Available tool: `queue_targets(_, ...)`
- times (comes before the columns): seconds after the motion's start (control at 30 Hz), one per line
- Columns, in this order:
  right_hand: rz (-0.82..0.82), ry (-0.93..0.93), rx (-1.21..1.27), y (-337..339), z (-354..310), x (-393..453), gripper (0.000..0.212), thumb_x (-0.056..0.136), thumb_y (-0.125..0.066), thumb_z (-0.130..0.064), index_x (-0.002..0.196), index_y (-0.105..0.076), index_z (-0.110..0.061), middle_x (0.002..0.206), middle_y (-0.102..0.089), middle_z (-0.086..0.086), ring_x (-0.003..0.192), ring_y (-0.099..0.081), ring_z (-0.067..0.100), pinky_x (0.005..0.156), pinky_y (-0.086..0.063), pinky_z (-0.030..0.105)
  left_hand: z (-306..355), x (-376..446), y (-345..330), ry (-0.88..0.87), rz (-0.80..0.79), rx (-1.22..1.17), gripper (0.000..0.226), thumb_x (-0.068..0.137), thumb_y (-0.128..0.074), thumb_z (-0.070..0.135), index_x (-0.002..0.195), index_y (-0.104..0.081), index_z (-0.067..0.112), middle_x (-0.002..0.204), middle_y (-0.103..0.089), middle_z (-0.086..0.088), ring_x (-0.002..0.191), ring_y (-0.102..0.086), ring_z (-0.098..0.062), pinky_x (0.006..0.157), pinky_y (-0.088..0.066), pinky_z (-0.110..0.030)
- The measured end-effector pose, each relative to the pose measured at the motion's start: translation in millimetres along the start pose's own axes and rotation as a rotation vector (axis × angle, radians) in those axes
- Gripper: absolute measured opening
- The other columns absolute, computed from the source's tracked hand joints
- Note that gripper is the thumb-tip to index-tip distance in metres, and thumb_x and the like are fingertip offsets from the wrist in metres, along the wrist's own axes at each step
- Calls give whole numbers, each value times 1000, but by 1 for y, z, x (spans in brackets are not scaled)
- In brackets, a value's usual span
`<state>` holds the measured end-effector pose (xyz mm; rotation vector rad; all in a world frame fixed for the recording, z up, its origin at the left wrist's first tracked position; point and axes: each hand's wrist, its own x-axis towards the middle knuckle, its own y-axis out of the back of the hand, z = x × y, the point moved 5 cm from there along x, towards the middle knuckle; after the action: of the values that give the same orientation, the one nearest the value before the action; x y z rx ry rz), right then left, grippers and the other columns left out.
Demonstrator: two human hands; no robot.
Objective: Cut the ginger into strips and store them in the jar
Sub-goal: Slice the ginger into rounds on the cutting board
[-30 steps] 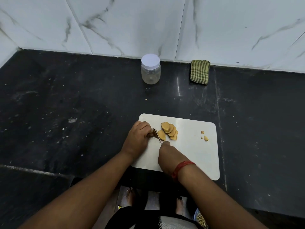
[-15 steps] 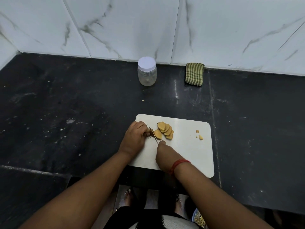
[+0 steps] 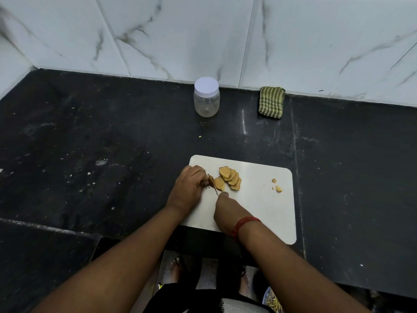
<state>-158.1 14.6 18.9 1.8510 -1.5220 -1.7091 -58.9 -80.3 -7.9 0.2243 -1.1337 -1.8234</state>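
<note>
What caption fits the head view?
Left hand steadies ginger; right hand slices with knife on cutting board.

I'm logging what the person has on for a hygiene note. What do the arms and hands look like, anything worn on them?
Both forearms are bare, with no sleeves showing and no gloves. The right hand has a red thread band wound around its wrist. The left hand and its wrist show nothing worn. Rings are too small to tell.

The knife (image 3: 213, 187) has cut another slice (image 3: 219, 183) off, beside the fanned slices (image 3: 231, 178).
</note>
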Motion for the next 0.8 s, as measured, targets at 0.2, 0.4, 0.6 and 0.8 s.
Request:
queue_targets(0.2, -9, 79, -57, -14, 22, -27, 45, 93, -36, 1, 136, -26, 6, 116, -60, 20, 101, -62, 30, 71, -40, 30, -3, 0, 0, 25, 13, -21, 17, 84, -71, -4, 81, -64, 11, 90, -64, 2, 84, -49, -18, 75, -43, -29)
queue_targets(0.4, -6, 84, -24, -6, 31, -29, 37, 91, -36, 2, 127, -33, 4, 110, -60, 19, 94, -62, 30, 64, -36, 27, -3, -2, 0, 18, 7, -18, 16, 86, -71, -2, 82, -64, 11, 92, -64, 3, 86, -49, -16, 76, -42, -26)
queue_targets(0.6, 95, 191, 86, 2, 30, -27, 17, 89, -37, 4, 97, -32, -10, 68, -44, -2, 52, -36, 7, 42, -23, 21, -5, 0, -1, 48, -5, -40, 12, 86, -72, 2, 84, -64, 11, 92, -64, 4, 87, -50, -16, 77, -44, -29)
queue_targets(0.8, 121, 173, 179, 11, 22, -19, 9, 97, -35, -3, 96, -32, -11, 70, -49, 2, 56, -41, 13, 46, -26, 22, -9, 0, 0, 106, -15, -110, 13, 84, -77, 7, 87, -66, 13, 91, -65, 6, 86, -51, -13, 76, -42, -27)
